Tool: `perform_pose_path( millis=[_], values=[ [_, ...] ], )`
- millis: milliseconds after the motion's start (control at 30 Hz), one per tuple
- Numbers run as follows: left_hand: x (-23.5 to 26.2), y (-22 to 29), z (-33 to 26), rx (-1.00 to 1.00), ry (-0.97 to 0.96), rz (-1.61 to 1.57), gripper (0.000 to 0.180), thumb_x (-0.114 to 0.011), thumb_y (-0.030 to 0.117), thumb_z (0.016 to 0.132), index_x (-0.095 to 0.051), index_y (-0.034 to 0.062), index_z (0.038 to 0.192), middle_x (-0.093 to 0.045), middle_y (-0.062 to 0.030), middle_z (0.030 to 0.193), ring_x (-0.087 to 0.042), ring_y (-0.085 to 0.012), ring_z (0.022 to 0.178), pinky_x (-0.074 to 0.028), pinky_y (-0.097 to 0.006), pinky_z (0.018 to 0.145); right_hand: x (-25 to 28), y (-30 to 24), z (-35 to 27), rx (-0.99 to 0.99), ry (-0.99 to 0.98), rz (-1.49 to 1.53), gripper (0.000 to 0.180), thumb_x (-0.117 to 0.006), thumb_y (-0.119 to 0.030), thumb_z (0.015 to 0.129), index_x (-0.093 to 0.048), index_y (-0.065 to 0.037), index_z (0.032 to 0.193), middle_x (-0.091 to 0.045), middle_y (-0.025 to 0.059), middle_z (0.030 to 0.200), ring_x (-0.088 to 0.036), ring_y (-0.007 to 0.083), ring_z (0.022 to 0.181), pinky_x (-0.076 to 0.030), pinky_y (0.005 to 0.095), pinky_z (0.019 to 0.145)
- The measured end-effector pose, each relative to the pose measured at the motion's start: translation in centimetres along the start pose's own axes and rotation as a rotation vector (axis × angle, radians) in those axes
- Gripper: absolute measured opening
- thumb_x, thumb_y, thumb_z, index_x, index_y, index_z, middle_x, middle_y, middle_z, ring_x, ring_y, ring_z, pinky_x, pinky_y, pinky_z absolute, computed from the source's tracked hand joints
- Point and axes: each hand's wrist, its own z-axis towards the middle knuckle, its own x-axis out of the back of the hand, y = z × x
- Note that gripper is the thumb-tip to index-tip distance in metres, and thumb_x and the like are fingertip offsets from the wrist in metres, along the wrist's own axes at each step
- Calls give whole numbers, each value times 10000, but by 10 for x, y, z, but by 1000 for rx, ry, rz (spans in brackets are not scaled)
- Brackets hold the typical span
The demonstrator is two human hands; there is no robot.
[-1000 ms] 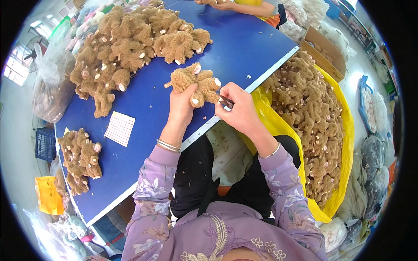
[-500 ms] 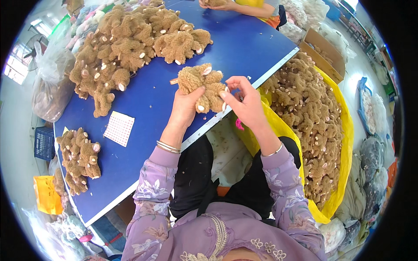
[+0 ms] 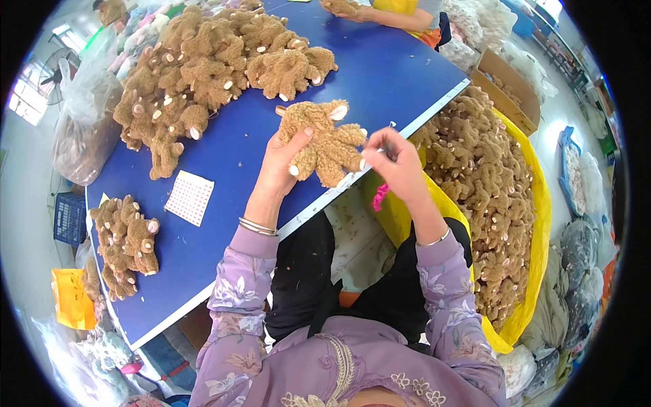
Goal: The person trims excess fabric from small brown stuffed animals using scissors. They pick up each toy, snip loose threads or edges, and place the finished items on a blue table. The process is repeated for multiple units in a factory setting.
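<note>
plush bear [image 3: 320,141] | l hand [image 3: 283,161] fingers clamp its back, lifted off blue table [image 3: 400,74] to steady | r hand [image 3: 393,159] fingertips pinched at its leg, prob working seam | big bear pile [image 3: 210,61] beyond fingers

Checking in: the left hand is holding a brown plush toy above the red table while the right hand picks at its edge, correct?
Not quite: the table is blue, not red, as the head view shows. The rest holds: the left hand holds the brown plush toy above it while the right hand picks at its edge.
</note>
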Motion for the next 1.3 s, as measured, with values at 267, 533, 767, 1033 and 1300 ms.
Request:
perform_pose_path(
  millis=[267, 533, 767, 1033, 1300],
  values=[
    [1, -7, 4, -26, -60, 108, 348, -591, 122, 918, -515, -16, 1228, -612, -107, 1142, -607, -199, 1035, -499, -329, 892, 5, 7, 6, -11, 35, 60, 147, -641, -130, 881, -600, 3, 927, -554, -46, 796, -479, 29, 736, -400, 197, 662],
    [-3, -5, -2, -51, -82, 245, 344, -632, 131, 900, -550, -23, 1197, -639, -73, 1086, -618, -140, 957, -504, -294, 846, 14, 10, 17, -170, -30, 81, 205, -644, -191, 880, -620, -18, 987, -548, -51, 771, -446, 12, 629, -380, 184, 563],
    [-7, -18, 2, 13, -91, 217, 433, -640, 160, 888, -494, -10, 1258, -595, -70, 1149, -569, -122, 1032, -468, -282, 892, -9, 11, 13, -199, -60, 158, 297, -684, -147, 851, -615, 48, 1064, -641, 30, 945, -574, 80, 854, -483, 259, 776],
    [-12, -19, -1, 71, 73, 109, 273, -620, 124, 896, -593, -4, 1135, -649, -85, 1051, -638, -156, 914, -524, -296, 801, -26, 17, 13, -34, -82, 114, 253, -682, -84, 828, -588, 13, 1041, -625, 31, 966, -554, 78, 877, -477, 267, 796],
    [-11, -15, -2, 93, 120, 56, 270, -607, 153, 916, -591, -12, 1129, -649, -90, 1052, -638, -164, 931, -530, -304, 808, -22, 16, 10, -76, -68, 78, 201, -712, -78, 807, -547, -34, 914, -564, -25, 844, -500, 33, 751, -435, 213, 667]
  ],
)
